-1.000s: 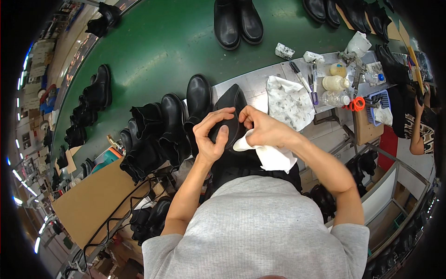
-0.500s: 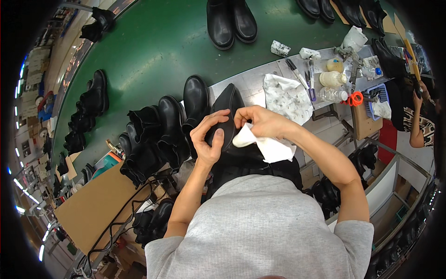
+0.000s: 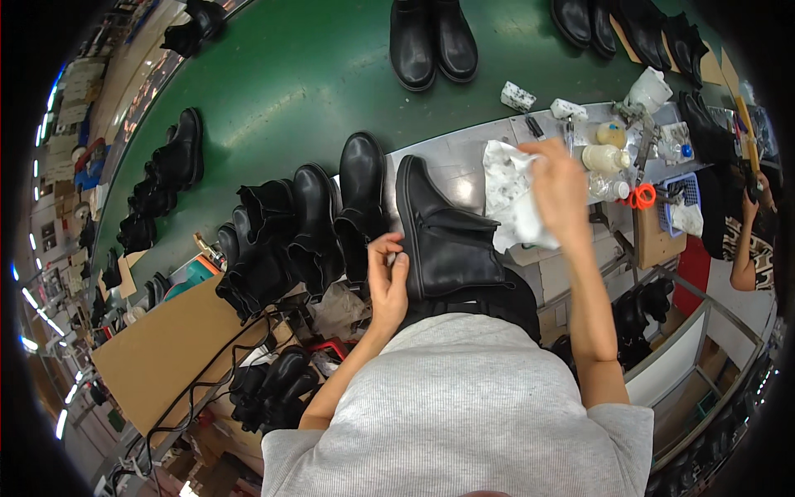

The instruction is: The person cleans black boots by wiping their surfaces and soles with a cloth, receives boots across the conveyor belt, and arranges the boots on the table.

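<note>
Boot (image 3: 455, 244) lies on its side, sole (image 3: 408, 219) toward the left hand (image 3: 387, 282) and just right of its fingers — loosely curled, apart. Right hand (image 3: 559, 186), blurred, is over a smudged cloth (image 3: 503, 174) on the desk (image 3: 454, 170) — whether its fingers clamp anything, I cannot tell.
</note>
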Tool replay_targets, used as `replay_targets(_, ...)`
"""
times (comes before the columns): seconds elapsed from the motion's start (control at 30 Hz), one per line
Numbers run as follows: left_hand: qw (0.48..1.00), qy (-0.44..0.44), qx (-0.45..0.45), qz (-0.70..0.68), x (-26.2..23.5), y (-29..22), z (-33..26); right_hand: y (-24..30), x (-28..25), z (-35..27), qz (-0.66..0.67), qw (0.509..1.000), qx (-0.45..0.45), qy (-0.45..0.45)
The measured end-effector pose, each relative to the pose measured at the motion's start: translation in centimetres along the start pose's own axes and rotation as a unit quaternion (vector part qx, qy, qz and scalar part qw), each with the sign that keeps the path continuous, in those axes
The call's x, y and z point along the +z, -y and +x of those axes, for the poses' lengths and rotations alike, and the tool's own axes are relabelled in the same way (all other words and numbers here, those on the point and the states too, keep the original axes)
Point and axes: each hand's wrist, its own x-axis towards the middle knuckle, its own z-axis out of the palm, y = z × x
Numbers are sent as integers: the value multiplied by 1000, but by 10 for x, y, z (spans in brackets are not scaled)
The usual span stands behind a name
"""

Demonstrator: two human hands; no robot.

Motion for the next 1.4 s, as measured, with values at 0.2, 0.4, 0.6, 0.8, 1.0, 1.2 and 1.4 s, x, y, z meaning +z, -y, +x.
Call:
replay_targets(0.2, 929, 223, -9, 296, -22, -50, 33, -55, 49, 32, -157, 971, -149, 99)
replay_targets(0.4, 886, 120, -237, 380, -32, -74, 159, -21, 144, 40, 230, 723, 293, 582)
replay_targets(0.6, 701, 212, -144, 665, -39, 1, 225, -41, 160, 17, 440, 638, 365, 515)
replay_targets(0.8, 824, 115, -228, 506, -48, 26, 215, -34, 139, 31, 401, 720, 320, 468)
replay_targets(1.0, 893, 65, -120, 429, -46, -5, 210, -17, 94, 52, 356, 809, 223, 410)
replay_targets(1.2, 940, 233, -109, -224, -47, -61, 182, -67, 51, 63, 413, 797, 139, 419)
replay_targets(1.4, 719, 377, -58, -582, -9, -57, 150, -95, 45, 47, 612, 696, 93, 363)
